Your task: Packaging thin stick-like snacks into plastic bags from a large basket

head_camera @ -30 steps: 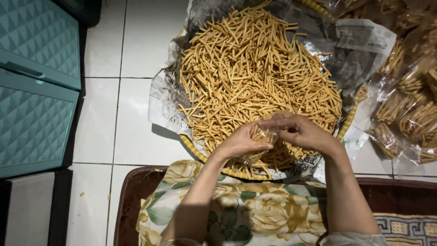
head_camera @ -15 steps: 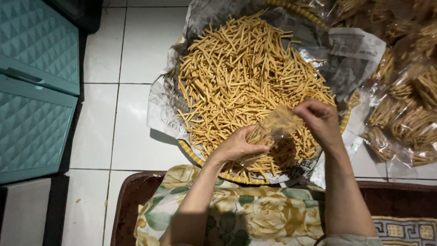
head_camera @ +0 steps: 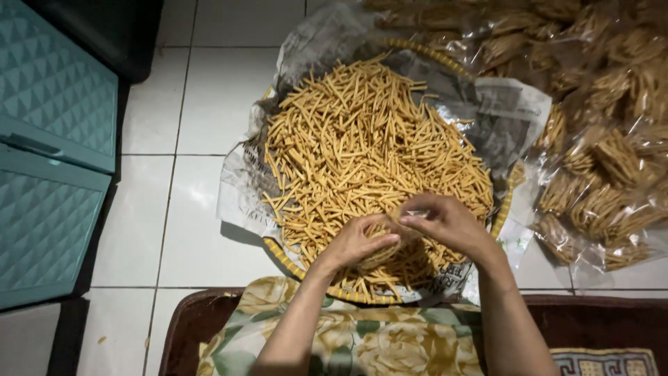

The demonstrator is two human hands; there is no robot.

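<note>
Over the near rim of the tray [head_camera: 278,254], hands now drawn back together, left [head_camera: 358,242] and right [head_camera: 445,221] both pinching a small clear bag [head_camera: 387,244] of sticks [head_camera: 362,146], lower than before.

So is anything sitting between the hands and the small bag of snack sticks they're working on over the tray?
Nothing visible does. The left hand cups the small clear bag of sticks from below and the right hand pinches its top. Both are in contact with it, directly above the heap of loose snack sticks on the paper-lined tray.
</note>
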